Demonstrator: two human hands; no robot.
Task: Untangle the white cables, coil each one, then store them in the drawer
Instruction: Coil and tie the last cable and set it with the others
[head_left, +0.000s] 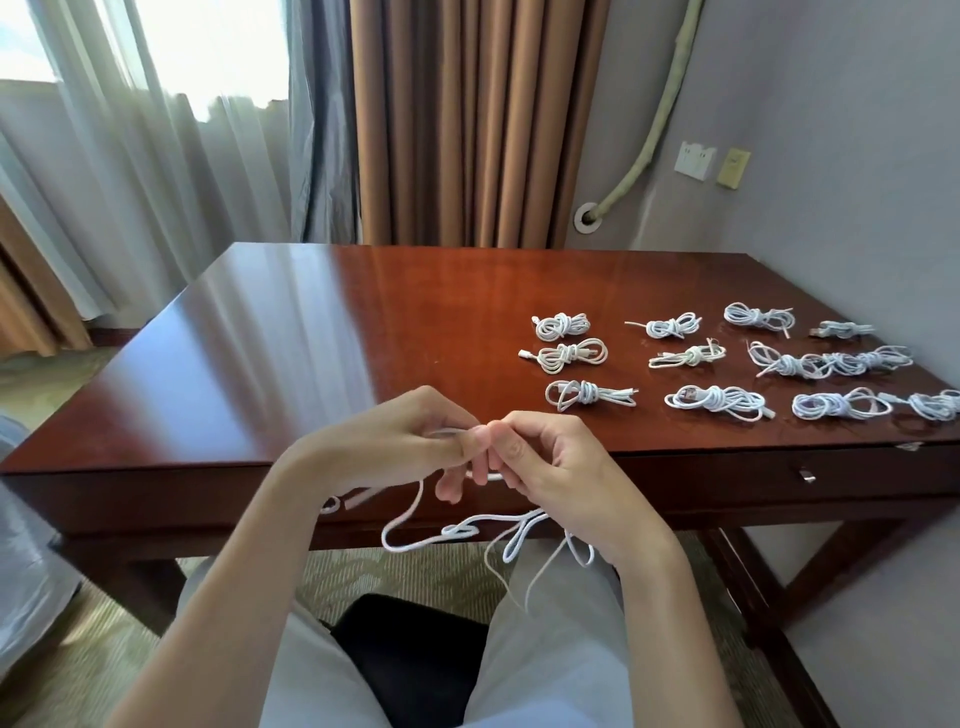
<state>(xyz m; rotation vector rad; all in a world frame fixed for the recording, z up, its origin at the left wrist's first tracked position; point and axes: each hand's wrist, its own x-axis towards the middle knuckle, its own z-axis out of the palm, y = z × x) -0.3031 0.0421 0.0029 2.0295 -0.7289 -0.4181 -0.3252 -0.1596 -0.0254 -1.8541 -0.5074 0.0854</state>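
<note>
- Left hand (415, 441) and right hand (545, 462) pinch the loose white cable (467, 535) before the desk (311, 338) edge.
- Feed slack evenly; keep loops equal.
- Coiled cables (571, 356) lie on the desk.

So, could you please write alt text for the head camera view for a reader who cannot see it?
Both hands, left and right, pinch a loose white cable dangling before a wooden desk. Many coiled white cables lie in rows on the desk's right side; its drawer is closed.
</note>
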